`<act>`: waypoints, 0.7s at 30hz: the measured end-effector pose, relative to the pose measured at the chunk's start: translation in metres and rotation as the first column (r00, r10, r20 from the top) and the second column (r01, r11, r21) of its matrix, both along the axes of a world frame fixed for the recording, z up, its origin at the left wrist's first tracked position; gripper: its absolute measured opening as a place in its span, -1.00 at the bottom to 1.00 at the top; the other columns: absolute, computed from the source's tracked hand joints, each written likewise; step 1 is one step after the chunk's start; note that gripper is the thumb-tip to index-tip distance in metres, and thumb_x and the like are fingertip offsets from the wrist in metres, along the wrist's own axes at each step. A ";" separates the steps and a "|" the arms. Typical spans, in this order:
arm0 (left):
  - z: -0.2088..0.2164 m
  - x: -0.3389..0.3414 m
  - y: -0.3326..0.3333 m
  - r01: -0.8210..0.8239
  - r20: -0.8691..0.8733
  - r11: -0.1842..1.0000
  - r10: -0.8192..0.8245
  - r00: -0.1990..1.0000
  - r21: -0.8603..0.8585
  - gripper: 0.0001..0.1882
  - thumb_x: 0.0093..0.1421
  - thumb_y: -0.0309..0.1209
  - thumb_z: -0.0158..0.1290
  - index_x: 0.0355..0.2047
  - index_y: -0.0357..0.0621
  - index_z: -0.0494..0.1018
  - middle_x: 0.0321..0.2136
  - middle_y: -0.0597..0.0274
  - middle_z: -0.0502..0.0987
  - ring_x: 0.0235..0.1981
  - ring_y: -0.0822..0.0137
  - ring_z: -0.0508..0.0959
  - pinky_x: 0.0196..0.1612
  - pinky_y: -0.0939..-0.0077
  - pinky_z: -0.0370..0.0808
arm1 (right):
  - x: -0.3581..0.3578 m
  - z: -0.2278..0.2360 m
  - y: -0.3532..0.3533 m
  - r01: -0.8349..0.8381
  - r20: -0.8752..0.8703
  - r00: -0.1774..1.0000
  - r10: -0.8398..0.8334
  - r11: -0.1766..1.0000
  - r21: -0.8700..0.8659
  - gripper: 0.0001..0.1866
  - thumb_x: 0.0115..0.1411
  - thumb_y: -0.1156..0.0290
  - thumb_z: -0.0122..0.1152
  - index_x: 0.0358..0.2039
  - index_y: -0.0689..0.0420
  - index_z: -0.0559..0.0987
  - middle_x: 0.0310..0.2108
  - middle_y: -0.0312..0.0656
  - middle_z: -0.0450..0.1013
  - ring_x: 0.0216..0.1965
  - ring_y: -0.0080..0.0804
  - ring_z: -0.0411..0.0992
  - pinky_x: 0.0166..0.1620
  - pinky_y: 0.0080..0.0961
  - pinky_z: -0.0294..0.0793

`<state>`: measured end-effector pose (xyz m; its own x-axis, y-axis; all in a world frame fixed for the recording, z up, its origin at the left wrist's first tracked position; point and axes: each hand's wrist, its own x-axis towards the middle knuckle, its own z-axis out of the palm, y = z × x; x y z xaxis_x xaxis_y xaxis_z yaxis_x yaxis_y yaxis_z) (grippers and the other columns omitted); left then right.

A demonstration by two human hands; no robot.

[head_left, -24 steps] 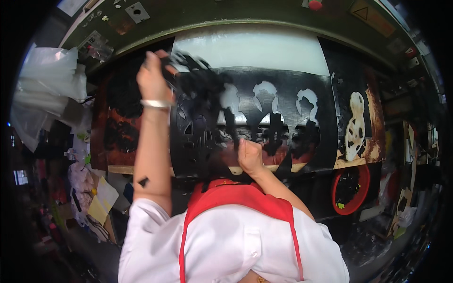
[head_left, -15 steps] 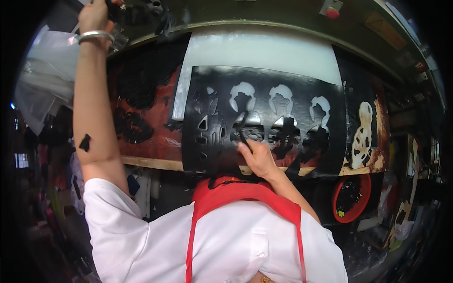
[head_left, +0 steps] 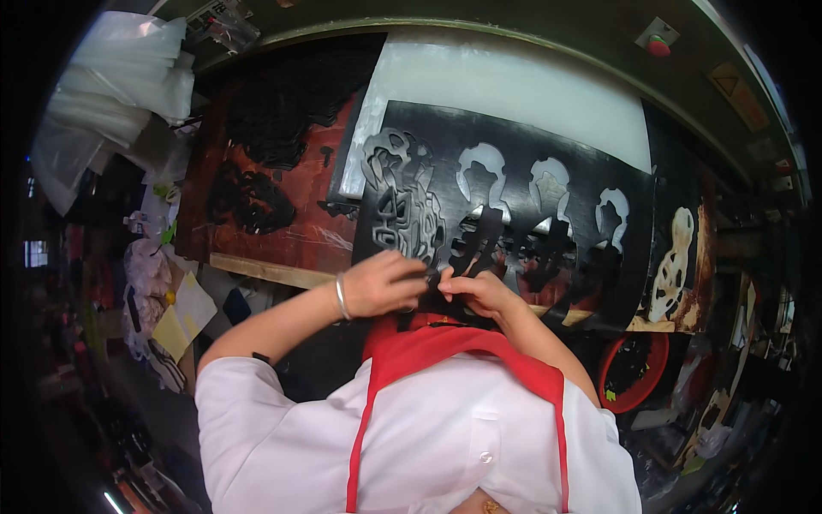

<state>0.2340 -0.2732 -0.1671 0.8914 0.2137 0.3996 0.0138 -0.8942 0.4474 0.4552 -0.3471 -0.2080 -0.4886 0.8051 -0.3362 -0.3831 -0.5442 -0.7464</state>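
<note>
My left hand (head_left: pixel 390 284), with a bracelet at the wrist, has its fingers curled together at the near edge of a black sheet (head_left: pixel 582 163). Close beside it, my right hand (head_left: pixel 481 293) is closed in a pinch. Something small and dark lies between the two hands; its shape is hidden by the fingers. Several rounded openings are cut through the sheet, with loose black cut pieces hanging in the lower ones. On the sheet's left part, just beyond my left hand, lies a glossy dark openwork shape (head_left: pixel 409 201).
A white board (head_left: pixel 514 77) lies under the sheet. Black cut pieces (head_left: pixel 278 120) are heaped on the reddish table at left. A pale openwork template (head_left: pixel 674 265) lies at right, above a red bin (head_left: pixel 634 368) of black scraps. Clear plastic bags (head_left: pixel 128 86) hang at far left.
My left arm has come back from the far left to beside my right hand. The glossy openwork shape now lies on the sheet's left part. The view has shifted.
</note>
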 end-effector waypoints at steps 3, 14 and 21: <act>-0.011 -0.005 -0.009 -0.051 -0.017 0.998 0.051 0.999 0.040 -0.52 -0.04 -0.19 0.25 -0.14 -0.15 0.46 -0.12 0.05 0.41 -0.28 0.13 0.43 -0.19 0.33 0.43 | 0.000 0.003 -0.001 0.030 -0.058 0.998 -0.030 1.000 -0.002 -0.87 0.07 0.45 0.21 -0.57 0.18 0.52 -0.58 -0.36 0.37 -0.46 -0.63 0.27 -0.32 -0.64 0.19; 0.007 0.010 0.000 -0.294 0.025 0.748 0.382 0.924 -0.595 -0.87 0.10 -0.47 0.14 -0.34 -0.23 0.51 -0.37 0.20 0.53 -0.33 0.27 0.53 -0.19 0.43 0.45 | -0.001 0.025 -0.002 0.111 -0.037 0.993 -0.109 0.993 0.047 -0.93 0.05 0.48 0.15 -0.53 0.19 0.50 -0.49 -0.31 0.45 -0.34 -0.61 0.35 -0.17 -0.63 0.27; 0.074 -0.013 0.079 0.131 0.044 -0.043 0.799 0.599 -0.990 -0.75 0.26 -0.35 0.06 -0.10 -0.20 0.43 -0.25 0.16 0.55 -0.24 0.30 0.57 -0.14 0.36 0.55 | 0.020 0.094 -0.005 -0.211 0.764 0.617 -0.190 0.895 0.393 -0.81 0.05 0.41 0.28 -0.39 0.26 0.54 -0.61 -0.10 0.49 -0.55 -0.40 0.51 -0.43 -0.48 0.44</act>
